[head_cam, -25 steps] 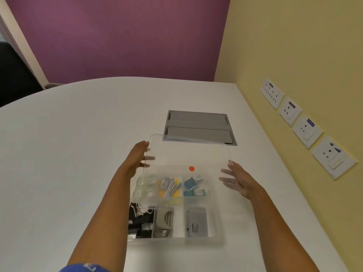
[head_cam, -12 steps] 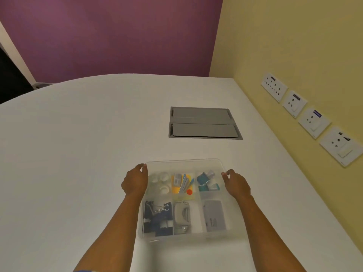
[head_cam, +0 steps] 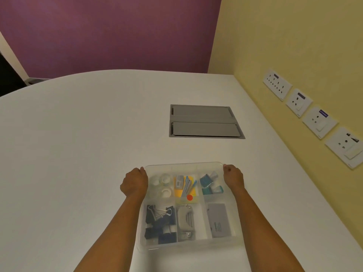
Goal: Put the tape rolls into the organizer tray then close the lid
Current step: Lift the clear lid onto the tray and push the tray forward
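The tray (head_cam: 188, 245), a clear plastic box with rounded corners, is lying flat on the white table (head_cam: 68, 163) between the two forearms, with the clear lid (head_cam: 184, 166) resting on top. Its six compartments are showing through the lid in two rows of three. The near row is holding dark binder clips (head_cam: 160, 222) at left, a grey punch-like tool (head_cam: 185, 219) in the middle and a flat grey box (head_cam: 218, 219) at right. The far row is holding four clear tape rolls (head_cam: 165, 185) at left, yellow notes (head_cam: 184, 190) with an orange dot (head_cam: 189, 197) over them in the middle, and small teal items (head_cam: 211, 184) at right. The left hand (head_cam: 134, 183) is curling against the far left corner, fingertips touching the lid edge. The right hand (head_cam: 233, 178) is curling likewise at the far right corner; whether either is gripping or only pressing cannot be told. Farther off, a grey two-flap hatch (head_cam: 205, 121) is sitting flush in the table. Four white socket plates (head_cam: 298, 103) are lining the yellow wall at right.
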Demonstrator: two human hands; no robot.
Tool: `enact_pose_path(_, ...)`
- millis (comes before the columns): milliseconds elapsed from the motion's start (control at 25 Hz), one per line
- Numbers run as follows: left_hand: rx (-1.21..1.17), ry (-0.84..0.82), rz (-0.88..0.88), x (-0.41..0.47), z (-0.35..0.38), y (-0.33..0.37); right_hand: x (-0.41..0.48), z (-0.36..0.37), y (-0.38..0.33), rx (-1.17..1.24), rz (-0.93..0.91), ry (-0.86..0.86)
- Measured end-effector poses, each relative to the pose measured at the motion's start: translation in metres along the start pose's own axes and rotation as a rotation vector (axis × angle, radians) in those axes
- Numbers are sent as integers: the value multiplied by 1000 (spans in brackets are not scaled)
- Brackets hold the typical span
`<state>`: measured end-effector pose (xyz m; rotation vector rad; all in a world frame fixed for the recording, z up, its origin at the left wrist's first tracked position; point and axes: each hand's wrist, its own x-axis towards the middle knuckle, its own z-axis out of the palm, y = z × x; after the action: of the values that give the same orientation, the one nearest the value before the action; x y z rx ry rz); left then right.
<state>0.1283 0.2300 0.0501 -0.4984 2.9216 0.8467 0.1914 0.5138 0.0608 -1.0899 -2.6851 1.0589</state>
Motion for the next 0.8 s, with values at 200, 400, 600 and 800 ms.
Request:
enact_pose_path(200, -395, -117, -107, 18, 9, 9, 23, 12, -8, 189, 186, 15)
enact_pose_path(400, -671, -143, -266, 20, 18, 10, 42, 19, -8, 240, 303, -6)
enact_pose_path(600, -701, -151, -265, 25, 22, 9, 43, 27, -2, 227, 251, 13)
enact_pose_path(800, -683, -166, -272, 29, 26, 8, 43, 28, 1, 262, 209, 22)
